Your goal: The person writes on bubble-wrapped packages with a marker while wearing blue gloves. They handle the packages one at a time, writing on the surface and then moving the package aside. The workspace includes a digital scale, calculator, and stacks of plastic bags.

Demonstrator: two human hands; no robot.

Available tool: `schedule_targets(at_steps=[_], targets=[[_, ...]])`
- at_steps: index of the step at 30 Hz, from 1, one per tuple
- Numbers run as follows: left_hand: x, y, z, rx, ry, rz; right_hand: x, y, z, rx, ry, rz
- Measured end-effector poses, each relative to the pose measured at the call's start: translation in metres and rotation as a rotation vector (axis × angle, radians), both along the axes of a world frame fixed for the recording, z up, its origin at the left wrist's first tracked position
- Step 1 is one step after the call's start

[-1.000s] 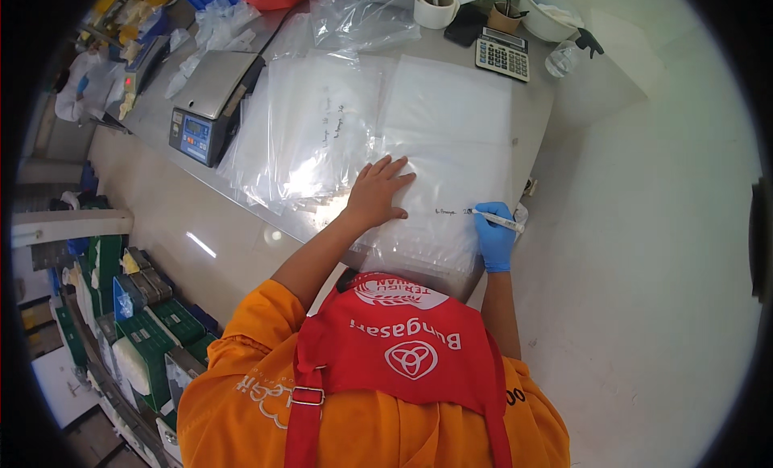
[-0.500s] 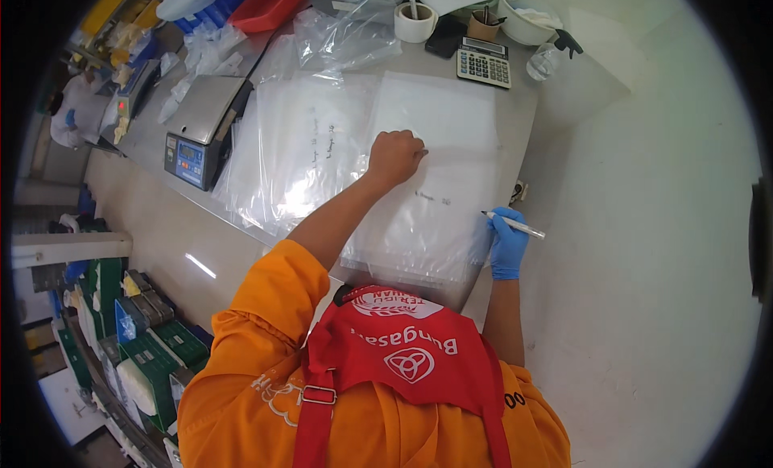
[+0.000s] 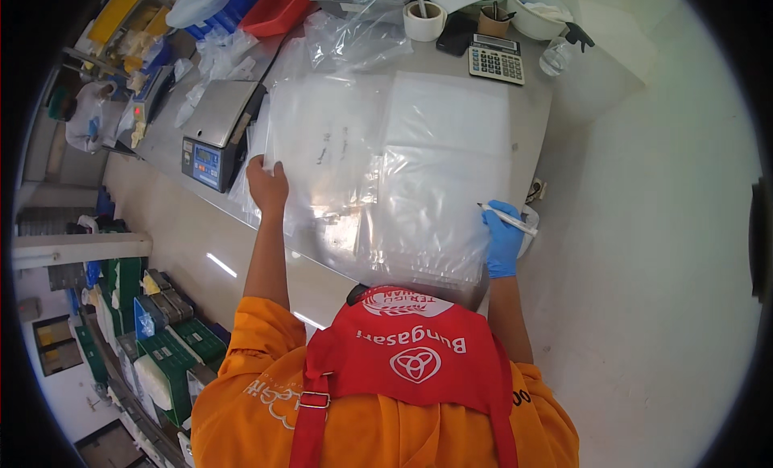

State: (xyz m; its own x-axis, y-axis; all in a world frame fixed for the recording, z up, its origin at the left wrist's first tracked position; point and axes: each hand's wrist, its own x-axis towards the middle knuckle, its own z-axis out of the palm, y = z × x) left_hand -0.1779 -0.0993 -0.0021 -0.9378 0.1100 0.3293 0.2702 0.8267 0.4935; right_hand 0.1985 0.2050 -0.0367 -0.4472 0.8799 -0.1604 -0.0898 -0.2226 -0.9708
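Note:
Two stacks of clear plastic bags lie side by side on the metal table. My left hand [image 3: 268, 184], bare, is at the left edge of the left plastic bag [image 3: 322, 178], with its thumb and fingers about that edge. Small dark handwriting shows on this bag. The right stack of plastic bags [image 3: 443, 170] has no writing that I can see on its top sheet. Beside its right edge, my right hand [image 3: 505, 243] in a blue glove grips a white marker pen [image 3: 509, 219]. The pen's dark tip points left, over the bag's edge.
A digital scale [image 3: 211, 142] stands left of the bags. Behind them are crumpled plastic [image 3: 354, 45], a calculator [image 3: 496, 61], a tape roll [image 3: 424, 22], a white bowl [image 3: 538, 17] and a spray bottle [image 3: 555, 59]. A white wall [image 3: 644, 226] rises at right.
My left hand has moved from the right stack to the left edge of the left stack. The written sheet has gone from the right stack. My right hand still holds the marker pen.

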Motion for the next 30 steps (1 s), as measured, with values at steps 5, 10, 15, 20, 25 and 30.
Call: schedule_targets(at_steps=[5,10,15,20,25,30], targets=[[0.049,0.007,0.011,-0.230,0.271,-0.124,-0.026,-0.020,-0.013,0.218,-0.033,0.178],[0.130,0.068,-0.005,-0.113,0.005,-0.729,-0.033,-0.029,-0.015,0.333,-0.166,0.424],[0.182,0.106,0.002,-0.236,-0.257,-1.032,-0.029,-0.015,-0.016,0.462,-0.199,0.403],[0.185,0.111,0.007,-0.336,-0.319,-1.064,-0.029,-0.018,-0.011,0.399,-0.170,0.385],[0.181,0.110,0.008,-0.335,-0.319,-1.071,-0.027,-0.021,-0.013,0.477,-0.197,0.459],[0.179,0.111,0.009,-0.327,-0.339,-1.073,-0.025,-0.020,-0.013,0.514,-0.176,0.479]])
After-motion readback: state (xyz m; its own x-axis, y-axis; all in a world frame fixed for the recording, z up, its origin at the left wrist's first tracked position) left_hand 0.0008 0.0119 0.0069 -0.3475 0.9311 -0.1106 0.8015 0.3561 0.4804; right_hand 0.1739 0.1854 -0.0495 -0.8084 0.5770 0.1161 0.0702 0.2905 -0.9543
